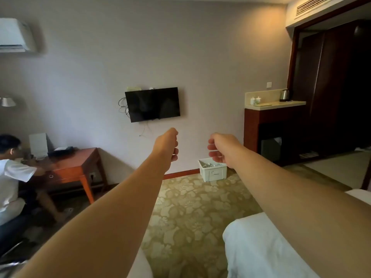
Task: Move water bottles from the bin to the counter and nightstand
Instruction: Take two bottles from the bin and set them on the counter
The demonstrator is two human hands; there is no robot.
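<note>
Both hands, left hand (167, 144) and right hand (219, 148), reach forward loosely curled and empty. Across the carpet, the white bin (213, 171) sits against the wall; its bottles are indistinct. The approach seems underway: next, walking over, stooping, then carrying to the counter (277, 104).

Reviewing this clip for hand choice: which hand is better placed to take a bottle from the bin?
Right, marginally. The right hand appears just over the white bin against the wall; the left hand sits further left. Both hold nothing, and the bin is still across the carpet, out of reach.
</note>
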